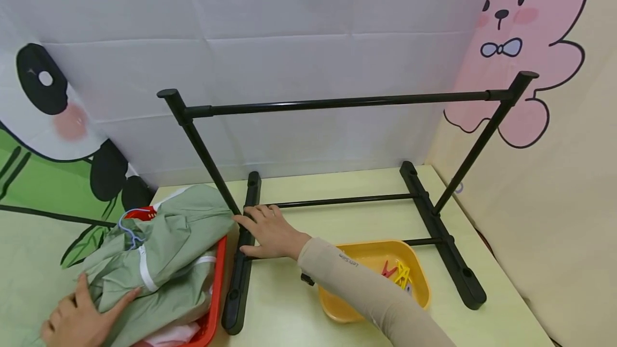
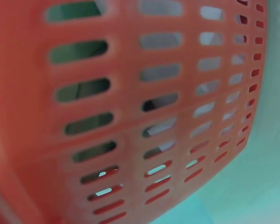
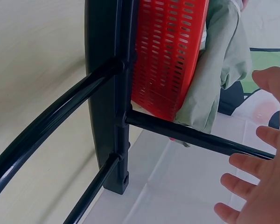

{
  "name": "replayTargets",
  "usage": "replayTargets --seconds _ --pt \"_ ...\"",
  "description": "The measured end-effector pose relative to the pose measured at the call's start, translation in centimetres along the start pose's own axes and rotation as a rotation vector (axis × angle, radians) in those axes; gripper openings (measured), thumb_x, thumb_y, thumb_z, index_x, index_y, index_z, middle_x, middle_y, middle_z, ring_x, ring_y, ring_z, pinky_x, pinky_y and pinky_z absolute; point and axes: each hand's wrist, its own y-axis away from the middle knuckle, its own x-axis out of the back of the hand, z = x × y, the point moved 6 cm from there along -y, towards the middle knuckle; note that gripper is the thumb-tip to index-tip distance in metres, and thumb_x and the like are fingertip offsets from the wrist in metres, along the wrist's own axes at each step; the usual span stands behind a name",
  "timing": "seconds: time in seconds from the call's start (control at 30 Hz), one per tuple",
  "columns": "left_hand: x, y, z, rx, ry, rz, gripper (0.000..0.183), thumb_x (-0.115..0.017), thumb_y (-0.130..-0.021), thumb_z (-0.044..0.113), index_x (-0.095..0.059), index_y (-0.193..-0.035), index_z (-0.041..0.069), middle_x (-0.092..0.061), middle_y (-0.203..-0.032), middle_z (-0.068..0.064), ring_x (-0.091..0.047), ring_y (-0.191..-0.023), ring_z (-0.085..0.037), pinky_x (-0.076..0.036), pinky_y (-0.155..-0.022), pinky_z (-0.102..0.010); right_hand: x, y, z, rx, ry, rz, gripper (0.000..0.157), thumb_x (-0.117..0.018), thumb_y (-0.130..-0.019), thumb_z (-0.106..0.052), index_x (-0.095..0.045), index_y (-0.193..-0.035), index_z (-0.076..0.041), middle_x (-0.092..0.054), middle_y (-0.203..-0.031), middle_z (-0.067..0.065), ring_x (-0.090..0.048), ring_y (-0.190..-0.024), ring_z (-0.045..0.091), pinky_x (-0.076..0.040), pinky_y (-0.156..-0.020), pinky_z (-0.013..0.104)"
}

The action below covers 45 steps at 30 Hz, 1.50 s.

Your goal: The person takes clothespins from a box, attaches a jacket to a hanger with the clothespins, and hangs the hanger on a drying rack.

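Note:
A red slatted basket (image 1: 217, 288) stands at the left, heaped with a sage-green garment (image 1: 188, 234) that has white trim. My left hand (image 1: 79, 315) rests at the garment's near left side, thumb and forefinger spread over the cloth. In the left wrist view the perforated basket wall (image 2: 126, 102) fills most of the picture; the hand is out of sight there. My right hand (image 1: 272, 232) reaches to the left foot of a black clothes rack (image 1: 308, 105), fingers spread beside the upright. The right wrist view shows those fingers (image 3: 245, 163) extended and loose, near the black upright (image 3: 196, 137).
A yellow tray (image 1: 332, 304) with red and yellow clothes pegs (image 1: 401, 276) lies partly behind my right sleeve, between the rack's feet. A blue hanger hook (image 1: 130, 229) pokes out of the garment. Walls with cartoon prints close off the back and right.

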Motion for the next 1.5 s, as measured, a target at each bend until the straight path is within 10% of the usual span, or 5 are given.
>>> replayTargets --seconds 0.23,0.5,0.83,1.2,1.5 --pt "0.4 0.2 0.2 -0.043 0.016 0.096 0.128 -0.066 -0.065 0.082 -0.021 -0.155 0.003 -0.036 -0.094 -0.041 -0.038 -0.084 -0.056 -0.029 -0.078 -0.065 -0.1 -0.4 0.1 -0.004 -0.004 -0.014 0.068 -0.050 -0.100 -0.052 -0.028 -0.157 -0.023 -0.036 -0.155 0.009 -0.034 -0.141 0.025 -0.028 -0.111 0.047" --pt "0.6 0.7 0.3 -0.084 0.080 0.282 0.148 -0.024 -0.046 0.109 -0.031 -0.153 0.007 -0.031 -0.082 -0.031 -0.032 -0.073 -0.050 -0.025 -0.073 -0.064 -0.2 -1.0 0.3 -0.018 0.010 -0.023 0.067 -0.049 -0.100 -0.052 -0.028 -0.157 -0.024 -0.035 -0.155 0.009 -0.035 -0.141 0.025 -0.030 -0.111 0.048" --pt "0.4 0.3 -0.1 0.006 0.073 0.188 0.136 -0.067 -0.052 0.087 -0.027 -0.154 0.007 -0.031 -0.088 -0.032 -0.034 -0.079 -0.048 -0.026 -0.079 -0.062 -0.5 -1.6 0.6 -0.027 0.012 -0.041 0.067 -0.049 -0.100 -0.052 -0.027 -0.157 -0.025 -0.034 -0.156 0.009 -0.034 -0.141 0.025 -0.028 -0.112 0.048" --pt "0.4 0.4 -0.2 0.128 -0.026 0.005 0.137 -0.070 -0.056 0.084 -0.020 -0.150 -0.001 -0.026 -0.095 -0.033 -0.030 -0.092 -0.049 -0.022 -0.085 -0.061 -0.8 -2.4 0.7 -0.041 0.054 -0.045 0.068 -0.048 -0.100 -0.055 -0.027 -0.157 -0.025 -0.035 -0.156 0.008 -0.034 -0.141 0.024 -0.030 -0.111 0.047" --pt "0.8 0.7 -0.2 0.158 0.018 0.020 0.134 -0.072 -0.053 0.082 -0.027 -0.144 -0.005 -0.026 -0.101 -0.035 -0.028 -0.099 -0.051 -0.018 -0.090 -0.062 -0.6 -2.7 0.6 -0.037 0.064 -0.051 0.068 -0.047 -0.100 -0.055 -0.026 -0.157 -0.024 -0.033 -0.156 0.008 -0.033 -0.141 0.024 -0.030 -0.110 0.045"
